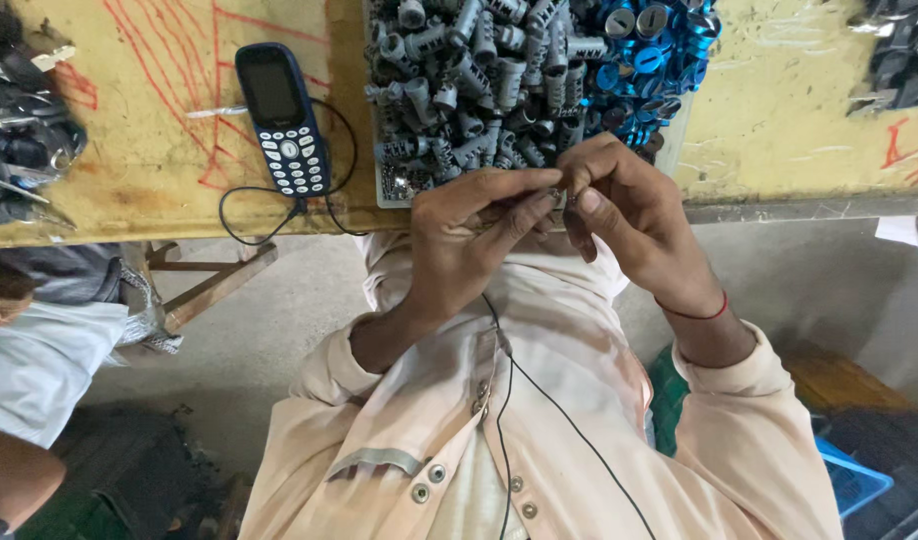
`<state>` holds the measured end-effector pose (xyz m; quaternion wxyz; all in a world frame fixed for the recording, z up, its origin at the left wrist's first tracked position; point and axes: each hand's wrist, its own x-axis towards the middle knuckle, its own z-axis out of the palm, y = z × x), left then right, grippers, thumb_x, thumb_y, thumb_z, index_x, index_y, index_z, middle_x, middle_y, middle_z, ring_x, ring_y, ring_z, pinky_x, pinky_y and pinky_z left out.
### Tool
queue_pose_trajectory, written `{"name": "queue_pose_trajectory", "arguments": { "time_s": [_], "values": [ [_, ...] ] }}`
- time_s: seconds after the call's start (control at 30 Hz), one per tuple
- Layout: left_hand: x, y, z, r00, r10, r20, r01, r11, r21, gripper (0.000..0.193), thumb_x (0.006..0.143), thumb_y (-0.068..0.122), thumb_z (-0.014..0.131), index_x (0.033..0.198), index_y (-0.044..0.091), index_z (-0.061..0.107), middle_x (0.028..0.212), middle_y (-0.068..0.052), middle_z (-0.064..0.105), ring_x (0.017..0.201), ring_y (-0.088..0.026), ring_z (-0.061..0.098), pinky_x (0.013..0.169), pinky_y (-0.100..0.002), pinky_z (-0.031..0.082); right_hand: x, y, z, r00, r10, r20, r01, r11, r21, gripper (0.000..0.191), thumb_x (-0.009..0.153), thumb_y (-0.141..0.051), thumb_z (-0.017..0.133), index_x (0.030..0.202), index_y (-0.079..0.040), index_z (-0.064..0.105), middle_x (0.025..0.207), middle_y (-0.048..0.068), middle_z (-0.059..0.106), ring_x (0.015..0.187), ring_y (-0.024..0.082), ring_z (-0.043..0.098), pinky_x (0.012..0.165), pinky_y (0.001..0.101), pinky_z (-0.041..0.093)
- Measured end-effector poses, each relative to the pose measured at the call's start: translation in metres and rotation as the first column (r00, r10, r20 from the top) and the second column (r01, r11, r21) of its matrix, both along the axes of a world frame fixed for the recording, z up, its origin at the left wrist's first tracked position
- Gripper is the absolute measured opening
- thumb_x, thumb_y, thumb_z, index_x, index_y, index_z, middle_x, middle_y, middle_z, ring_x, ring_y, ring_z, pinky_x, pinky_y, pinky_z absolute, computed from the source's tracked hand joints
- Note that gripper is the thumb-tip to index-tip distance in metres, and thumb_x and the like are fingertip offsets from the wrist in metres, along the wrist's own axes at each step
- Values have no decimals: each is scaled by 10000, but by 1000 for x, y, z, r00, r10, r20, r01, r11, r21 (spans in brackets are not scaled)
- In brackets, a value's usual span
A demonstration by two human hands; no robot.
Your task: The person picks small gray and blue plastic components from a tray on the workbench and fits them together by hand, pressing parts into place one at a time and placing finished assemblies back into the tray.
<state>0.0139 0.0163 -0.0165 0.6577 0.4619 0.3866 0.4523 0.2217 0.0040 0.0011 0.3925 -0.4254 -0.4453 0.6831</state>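
Both hands meet just off the edge of the bench [779, 120]: the left hand [469, 245] and the right hand [629, 215] pinch a small grey part [557, 197] between their fingertips, held close over the lap so it can be worked by touch and sight. Directly behind them sits a tray [384, 190] heaped with grey metal pieces [469, 70] and blue caps [649, 40], within easy reach. A dark blue keypad phone [282, 115] lies to the side, its cable looping off the edge.
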Motion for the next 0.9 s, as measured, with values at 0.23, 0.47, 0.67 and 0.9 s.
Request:
{"name": "queue_pose_trajectory", "arguments": {
  "time_s": [0.23, 0.47, 0.67, 0.9],
  "values": [
    [2, -3, -8, 984, 11, 177, 24, 981, -194, 172, 1034, -9, 698, 1203, -41, 696, 1054, -113, 751, 930, -148, 754, 853, -281, 646, -8, -2, -10, 996, -29, 83, 25, 998, 51, 148, 1149, -153, 523, 1175, -8, 532, 1207, 51, 518, 961, 68, 544, 811, 225, 518],
    [-7, 1, 6, 999, -29, 34, 34, 986, -162, 146, 1041, -1, 682, 1175, -56, 705, 1038, -104, 759, 940, -149, 764, 861, -278, 658, -12, -3, -2, 909, -113, 400, -15, 953, 303, 79, 1120, -50, 602, 1159, 9, 569, 1200, 83, 557, 1015, 104, 603, 841, 237, 554],
    [-9, 4, 10, 997, 5, -74, -16, 989, -147, 133, 1023, -2, 695, 1144, -53, 717, 1012, -87, 758, 915, -126, 755, 849, -257, 639, -14, 7, 7, 915, -70, 397, -11, 980, 200, 75, 1083, -31, 630, 1145, 5, 607, 1215, 99, 563, 949, 123, 629, 769, 241, 577],
    [-12, 4, 9, 993, 59, -107, -72, 990, -122, 131, 1011, 8, 707, 1135, -35, 712, 1001, -66, 754, 899, -115, 755, 833, -254, 645, -19, 15, 15, 786, -165, 595, -110, 911, 398, 104, 1064, 0, 688, 1168, 2, 687, 1253, 112, 588, 1033, 122, 683, 815, 231, 598]
  ]
}}
